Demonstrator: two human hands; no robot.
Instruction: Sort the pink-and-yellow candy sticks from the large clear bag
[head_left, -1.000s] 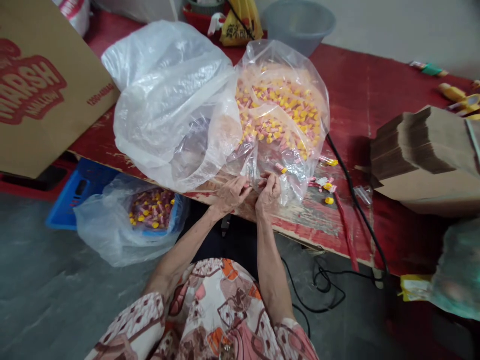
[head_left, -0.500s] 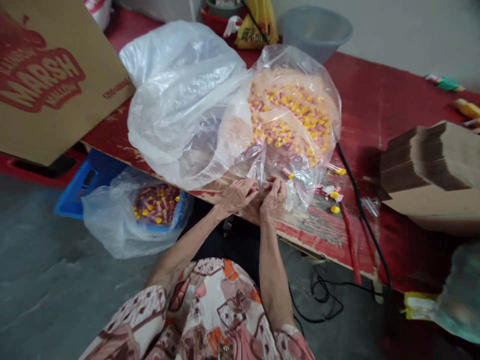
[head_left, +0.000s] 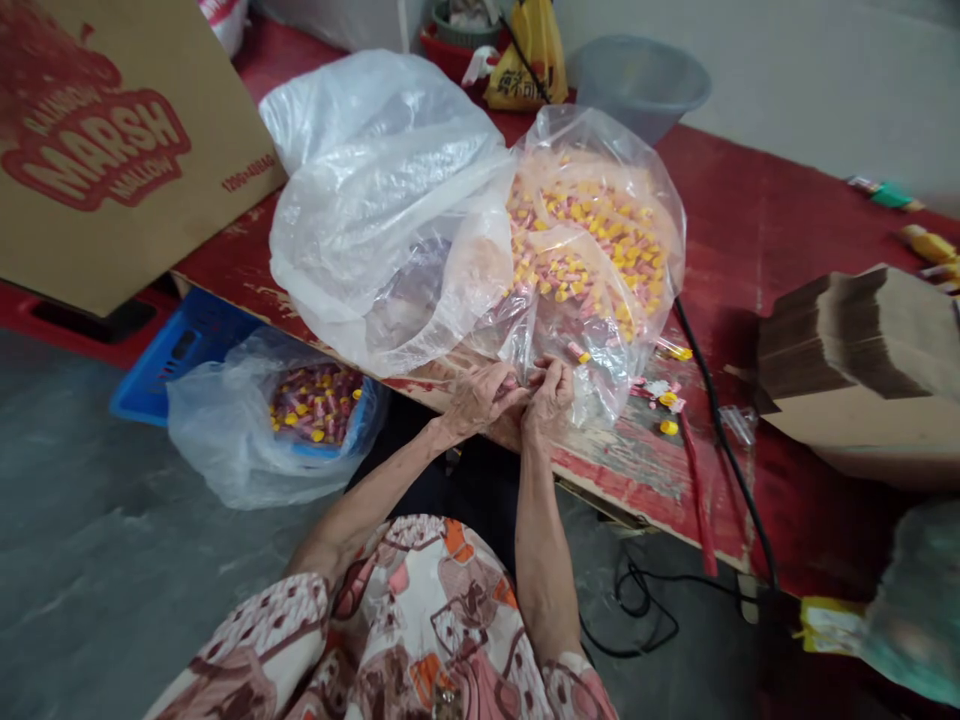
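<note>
The left hand (head_left: pixel 480 400) and right hand (head_left: pixel 553 392) meet at the near edge of the worn red counter (head_left: pixel 757 220). Their fingertips are pressed together, pinching a small item hidden between them, right against the lower fold of the clear plastic bag of pink and yellow wrapped sweets (head_left: pixel 592 230). This looks like fine fingertip work on one sweet; the next move calls for a steady pinch that doesn't drag the film

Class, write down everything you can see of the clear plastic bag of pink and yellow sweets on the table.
The clear plastic bag is large, thin, crinkled and glossy. It lies slumped on the red table, holding a heap of pink and yellow sweets. At its near edge the left hand and right hand pinch the film with their fingers. A cloudier plastic bag presses against one side; a black cable passes the other.
</note>
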